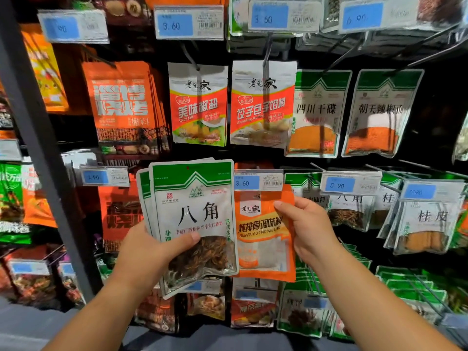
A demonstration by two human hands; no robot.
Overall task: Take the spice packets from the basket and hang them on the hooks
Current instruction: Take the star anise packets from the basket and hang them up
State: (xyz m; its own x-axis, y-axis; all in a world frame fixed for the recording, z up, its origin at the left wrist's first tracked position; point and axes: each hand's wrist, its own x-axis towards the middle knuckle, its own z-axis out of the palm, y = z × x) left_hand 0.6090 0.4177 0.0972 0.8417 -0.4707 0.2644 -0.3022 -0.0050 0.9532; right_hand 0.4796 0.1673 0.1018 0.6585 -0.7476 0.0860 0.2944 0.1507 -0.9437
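Head view, near to far, all placed against the 3.60 price tag (258,182) at mid-rack.

- Left hand (152,249), below and left of the tag: thumb pressed flat across the front of a fanned stack of star anise packets (195,219). The other fingers are behind the stack and hidden. Likely the stock waiting to be hung, held upright so the top holes stay reachable.
- Right hand (304,224), below and right of the tag: thumb on the face and fingers curled behind the right edge of an orange packet (263,236), pinching it. That packet hangs directly under the tag. My guess is it is being steadied or nudged aside to clear room.
- Basket: not in view.
- Right of the tag, a 5.90 tag (350,184) with matching star anise packs (349,214) hanging beneath. Probably the proper hook for the stack, so the stack sits one bay too far left for now.
- Above the tag: a row of packets on wire hooks, one hook (266,53) plainly threaded through a packet's top.
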